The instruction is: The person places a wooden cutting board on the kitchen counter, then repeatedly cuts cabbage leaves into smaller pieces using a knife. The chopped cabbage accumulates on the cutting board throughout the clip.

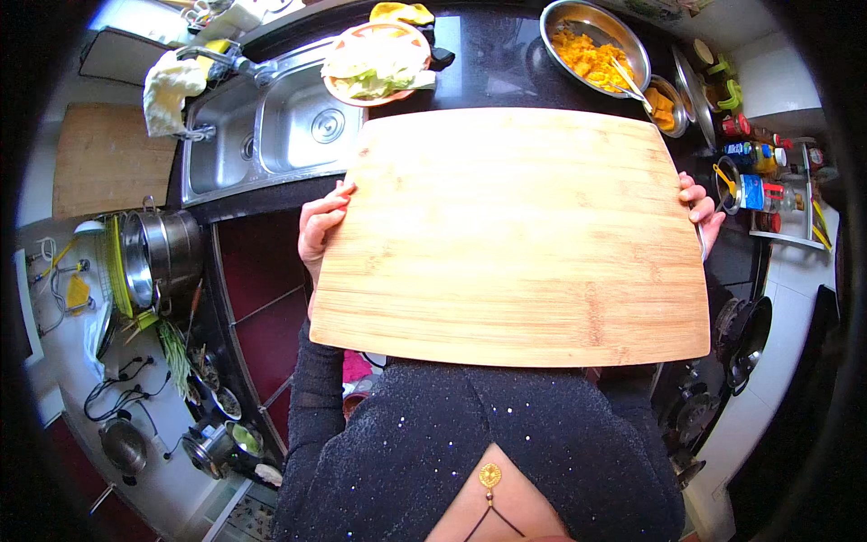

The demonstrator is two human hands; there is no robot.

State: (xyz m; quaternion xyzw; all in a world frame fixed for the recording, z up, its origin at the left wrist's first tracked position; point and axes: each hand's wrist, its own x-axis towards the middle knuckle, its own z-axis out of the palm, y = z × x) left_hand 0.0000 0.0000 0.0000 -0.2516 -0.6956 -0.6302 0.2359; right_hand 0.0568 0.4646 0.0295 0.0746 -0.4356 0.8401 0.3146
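A large wooden cutting board (519, 244) is held up in front of me and fills the middle of the view. My left hand (323, 223) grips its left edge, with the fingertips curled over the rim. On the opposite edge my right hand (701, 210) holds the board the same way, and it also seems to have something thin and metallic beside its fingers that I cannot make out. Much of the counter's front edge is hidden behind the board. Just beyond its far left corner stands an orange-rimmed colander (341, 88) of chopped pale green cabbage (379, 68).
A double steel sink (271, 167) lies to the left, with another wooden board (108, 172) beyond it. At the back right stand a steel bowl (553, 20) of yellow-orange food and a smaller bowl. Jars (768, 158) line the right side; a steel pot (176, 248) stands left.
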